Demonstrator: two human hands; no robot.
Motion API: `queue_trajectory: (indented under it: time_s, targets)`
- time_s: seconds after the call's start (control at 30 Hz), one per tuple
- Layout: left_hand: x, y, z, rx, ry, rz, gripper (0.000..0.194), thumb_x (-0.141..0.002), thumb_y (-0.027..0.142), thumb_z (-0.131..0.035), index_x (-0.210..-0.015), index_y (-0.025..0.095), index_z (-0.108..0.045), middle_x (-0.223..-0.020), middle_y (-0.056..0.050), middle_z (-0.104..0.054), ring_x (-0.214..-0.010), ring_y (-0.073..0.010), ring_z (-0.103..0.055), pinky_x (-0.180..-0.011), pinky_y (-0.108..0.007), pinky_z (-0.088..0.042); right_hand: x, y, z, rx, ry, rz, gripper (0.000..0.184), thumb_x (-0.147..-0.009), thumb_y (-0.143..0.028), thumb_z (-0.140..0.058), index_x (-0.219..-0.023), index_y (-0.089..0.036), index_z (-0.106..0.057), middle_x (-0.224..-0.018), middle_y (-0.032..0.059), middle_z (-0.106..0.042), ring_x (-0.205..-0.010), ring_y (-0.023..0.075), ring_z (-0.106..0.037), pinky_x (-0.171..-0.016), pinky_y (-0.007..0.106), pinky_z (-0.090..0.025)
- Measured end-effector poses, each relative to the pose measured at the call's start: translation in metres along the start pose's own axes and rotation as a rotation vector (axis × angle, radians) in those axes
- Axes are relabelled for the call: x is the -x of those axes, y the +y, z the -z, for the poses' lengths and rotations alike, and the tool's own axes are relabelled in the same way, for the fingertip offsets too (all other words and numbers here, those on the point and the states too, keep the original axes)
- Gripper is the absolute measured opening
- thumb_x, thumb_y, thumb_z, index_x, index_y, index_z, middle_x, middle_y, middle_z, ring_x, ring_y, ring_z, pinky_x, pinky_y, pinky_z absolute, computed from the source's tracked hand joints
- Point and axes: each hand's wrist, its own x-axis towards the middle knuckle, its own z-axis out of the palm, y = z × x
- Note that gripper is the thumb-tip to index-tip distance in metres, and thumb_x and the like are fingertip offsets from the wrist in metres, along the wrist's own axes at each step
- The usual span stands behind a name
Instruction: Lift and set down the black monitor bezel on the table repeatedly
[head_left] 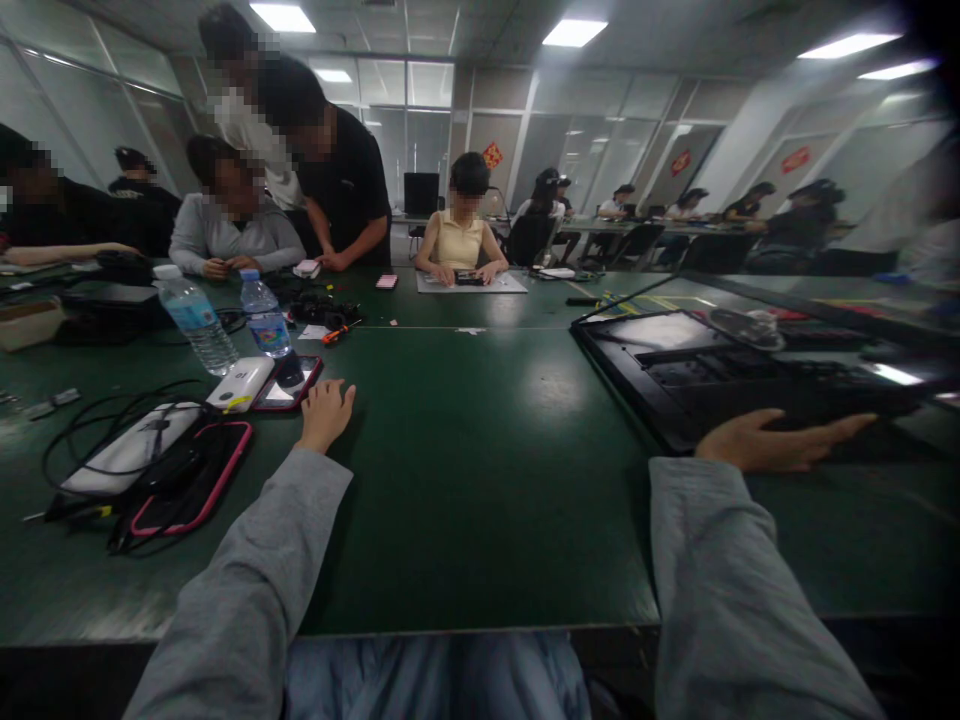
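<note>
My left hand rests on the green table with its fingers apart, close beside a phone in a red-edged case. Over on the right, my right hand lies sideways with fingers stretched out, at the near edge of a wide, flat black case. A thin black frame rises above that case like a lifted lid. Whether the right hand touches the case or only overlaps it in view, I cannot tell. Next to the phone sits a white power bank.
Two water bottles stand at the left, one behind the other. Nearer lie a white device, black cables and a pink-edged phone case. An orange-handled tool lies farther back. Across the table, a person works over a white mat.
</note>
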Motion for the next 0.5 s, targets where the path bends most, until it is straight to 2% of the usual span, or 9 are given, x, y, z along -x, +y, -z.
queue_trajectory:
  time_s: [0.1, 0.17, 0.23, 0.33, 0.43, 0.5]
  targets:
    - [0.000, -0.001, 0.000, 0.006, -0.001, -0.004, 0.052, -0.102, 0.047, -0.037, -0.139, 0.016, -0.056, -0.143, -0.020, -0.055, -0.132, -0.0363, -0.048, -0.106, -0.055, -0.041, 0.014, -0.037, 0.011, -0.118, -0.010, 0.216, 0.073, -0.094, -0.022, -0.034, -0.163, -0.007, -0.013, -0.166, 0.0226, -0.025, -0.155, 0.0197, -0.022, -0.123, 0.042, -0.021]
    - [-0.001, -0.001, 0.000, 0.013, -0.005, -0.006, 0.053, -0.102, 0.047, -0.036, -0.139, 0.015, -0.056, -0.144, -0.020, -0.054, -0.132, -0.0367, -0.048, -0.107, -0.055, -0.041, 0.025, -0.059, 0.014, -0.132, -0.072, 0.342, 0.069, -0.100, -0.030, -0.030, -0.162, -0.004, -0.016, -0.165, 0.0226, -0.028, -0.154, 0.0210, -0.026, -0.122, 0.040, -0.027]
    - [-0.001, -0.001, 0.000, 0.020, -0.011, -0.005, 0.053, -0.102, 0.047, -0.036, -0.140, 0.015, -0.055, -0.145, -0.020, -0.054, -0.133, -0.0371, -0.047, -0.107, -0.056, -0.041, 0.038, -0.072, 0.012, -0.079, -0.171, 0.373, 0.068, -0.101, -0.036, -0.033, -0.161, -0.004, -0.023, -0.162, 0.0233, -0.033, -0.148, 0.0276, -0.038, -0.118, 0.042, -0.034]
    - [-0.001, 0.000, 0.000, 0.035, -0.014, 0.005, 0.055, -0.102, 0.048, -0.035, -0.141, 0.015, -0.054, -0.146, -0.020, -0.053, -0.135, -0.0373, -0.046, -0.107, -0.057, -0.040, 0.057, -0.082, 0.001, -0.054, -0.382, 0.415, 0.066, -0.099, -0.040, -0.043, -0.155, -0.006, -0.038, -0.150, 0.0269, -0.049, -0.131, 0.0361, -0.056, -0.114, 0.049, -0.039]
    - [-0.001, 0.001, 0.001, 0.061, 0.009, 0.036, 0.057, -0.102, 0.048, -0.035, -0.145, 0.013, -0.049, -0.147, -0.022, -0.052, -0.137, -0.0373, -0.045, -0.110, -0.060, -0.037, 0.072, -0.088, -0.005, -0.096, -0.545, 0.441, 0.066, -0.096, -0.042, -0.048, -0.152, -0.009, -0.042, -0.140, 0.0260, -0.057, -0.128, 0.0380, -0.058, -0.113, 0.055, -0.039]
    - [-0.002, 0.002, 0.002, 0.095, 0.023, 0.070, 0.058, -0.101, 0.048, -0.037, -0.148, 0.014, -0.046, -0.149, -0.022, -0.051, -0.139, -0.0374, -0.043, -0.112, -0.062, -0.034, 0.080, -0.095, -0.002, -0.134, -0.601, 0.379, 0.069, -0.096, -0.046, -0.046, -0.155, -0.011, -0.036, -0.141, 0.0255, -0.055, -0.133, 0.0382, -0.053, -0.113, 0.056, -0.039]
